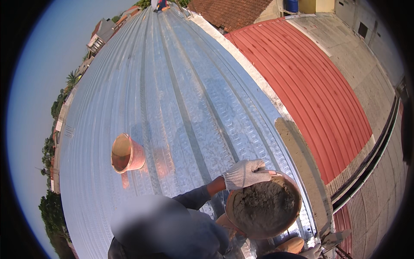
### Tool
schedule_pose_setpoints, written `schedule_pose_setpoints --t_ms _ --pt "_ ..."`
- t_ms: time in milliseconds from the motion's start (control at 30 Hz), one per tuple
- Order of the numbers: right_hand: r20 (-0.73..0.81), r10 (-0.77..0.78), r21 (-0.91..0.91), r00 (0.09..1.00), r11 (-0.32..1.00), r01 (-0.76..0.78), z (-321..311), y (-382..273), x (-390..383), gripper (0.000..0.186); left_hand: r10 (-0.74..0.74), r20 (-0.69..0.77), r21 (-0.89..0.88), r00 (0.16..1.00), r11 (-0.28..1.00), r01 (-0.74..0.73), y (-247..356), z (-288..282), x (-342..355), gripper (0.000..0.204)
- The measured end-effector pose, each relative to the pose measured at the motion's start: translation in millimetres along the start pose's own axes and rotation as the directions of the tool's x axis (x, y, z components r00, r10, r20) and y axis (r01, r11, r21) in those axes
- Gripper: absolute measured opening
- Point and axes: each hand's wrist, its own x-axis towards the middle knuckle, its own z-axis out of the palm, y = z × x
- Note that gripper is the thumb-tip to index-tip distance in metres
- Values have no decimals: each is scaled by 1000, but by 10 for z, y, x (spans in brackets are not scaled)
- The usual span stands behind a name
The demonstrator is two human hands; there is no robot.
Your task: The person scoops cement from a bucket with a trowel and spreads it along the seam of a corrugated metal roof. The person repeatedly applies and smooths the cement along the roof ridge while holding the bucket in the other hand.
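Note:
My left hand [245, 174], in a whitish knit glove, grips the far rim of a mortar bucket [233, 218]. Wet grey mortar [265, 206] nearly fills it. At the lower edge my right hand [312, 252], also gloved, is partly cut off. It appears closed round the handle of a trowel [337, 237], whose grey blade points right beside the roof's edge. A second bucket, pinkish and dusty [136, 157], stands apart on the metal roof to the left, with some residue on its inner wall.
Ribbed shiny metal roofing [172, 99] slopes away, with a mortar strip [302, 168] along its right edge. Beyond lies a lower red roof [302, 95]. A person [160, 5] is at the far end. A blurred dark-clothed shape [164, 224] fills the lower left.

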Motion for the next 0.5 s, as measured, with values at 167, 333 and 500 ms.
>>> schedule_pose_setpoints --t_ms 167,333,500 --pt "-22 -3 5 1000 1000 3 -118 100 -47 46 62 -37 24 997 998 -61 8 -1 53 52" --pt "127 -49 -97 991 993 61 -370 135 22 49 97 -52 11 994 995 -97 -58 14 118 46" --pt "262 -182 -143 948 964 225 -352 -14 -3 27 26 -19 -53 999 998 -27 45 13 90 30"
